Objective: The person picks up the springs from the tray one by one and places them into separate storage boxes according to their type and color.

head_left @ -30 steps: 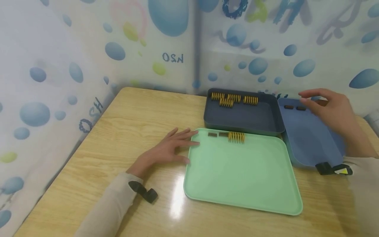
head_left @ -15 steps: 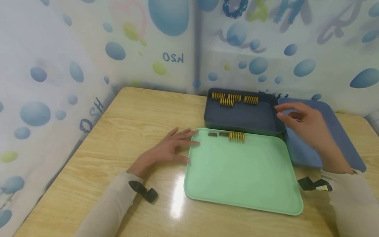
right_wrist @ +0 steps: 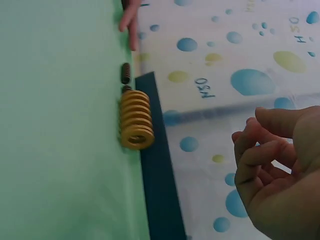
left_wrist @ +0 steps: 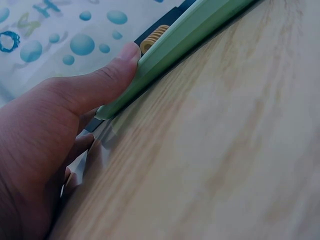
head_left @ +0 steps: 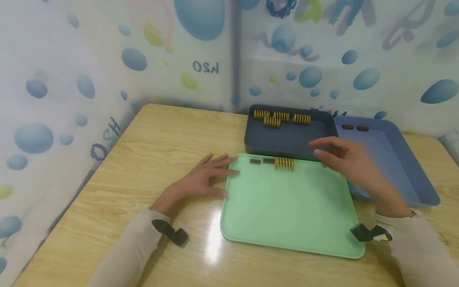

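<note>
A wall covering printed with blue drops [head_left: 310, 77] is standing behind a wood-grain table [head_left: 172, 135]. At far left, the left hand [head_left: 201, 179] is resting at the green tray's [head_left: 287, 215] left rim, fingers spread, thumb touching the edge, gripping nothing. Along the tray's far rim, two small dark springs [head_left: 255, 161] are lying in line, and next comes a large yellow spring [head_left: 284, 164], its long axis running left to right. Behind, a dark box [head_left: 312, 135] is holding four yellow springs [head_left: 272, 121]. The right hand [head_left: 351, 163] is hovering just right of the large spring and looks the nearer hand; the coil's end is facing it. Its thumb and forefinger are curving toward each other, nothing visible between them. Farthest right, a blue box [head_left: 387, 149] is holding two dark springs [head_left: 362, 128].
</note>
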A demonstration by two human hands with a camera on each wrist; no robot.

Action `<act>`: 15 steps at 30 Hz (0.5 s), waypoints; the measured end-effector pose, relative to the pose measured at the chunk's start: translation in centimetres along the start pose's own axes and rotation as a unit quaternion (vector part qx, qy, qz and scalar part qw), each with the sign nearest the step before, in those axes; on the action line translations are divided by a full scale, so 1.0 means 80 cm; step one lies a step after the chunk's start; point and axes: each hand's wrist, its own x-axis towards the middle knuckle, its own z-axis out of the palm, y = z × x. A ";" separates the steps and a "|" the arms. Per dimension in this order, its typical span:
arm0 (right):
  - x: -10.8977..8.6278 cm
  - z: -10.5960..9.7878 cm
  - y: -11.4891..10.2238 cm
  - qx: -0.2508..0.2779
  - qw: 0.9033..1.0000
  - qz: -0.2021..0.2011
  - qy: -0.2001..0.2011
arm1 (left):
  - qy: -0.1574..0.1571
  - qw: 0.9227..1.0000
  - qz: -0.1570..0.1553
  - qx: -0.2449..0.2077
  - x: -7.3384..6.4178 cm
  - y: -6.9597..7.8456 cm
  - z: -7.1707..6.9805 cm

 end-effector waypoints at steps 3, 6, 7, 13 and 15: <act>0.003 0.013 0.003 -0.020 0.999 -0.001 -0.038 | -0.001 1.000 -0.003 0.003 0.000 0.000 0.000; 0.005 0.025 0.009 -0.031 0.997 -0.003 -0.072 | -0.001 1.000 -0.004 0.002 0.000 0.000 0.000; 0.006 0.028 0.011 -0.029 0.996 -0.005 -0.081 | -0.001 1.000 -0.004 0.002 0.000 -0.001 0.000; 0.009 0.042 0.022 0.017 0.994 -0.008 -0.104 | -0.003 1.000 -0.005 0.002 0.000 0.000 0.000; 0.009 0.045 0.025 0.023 0.994 -0.009 -0.106 | -0.003 1.000 -0.005 0.000 0.001 0.001 0.000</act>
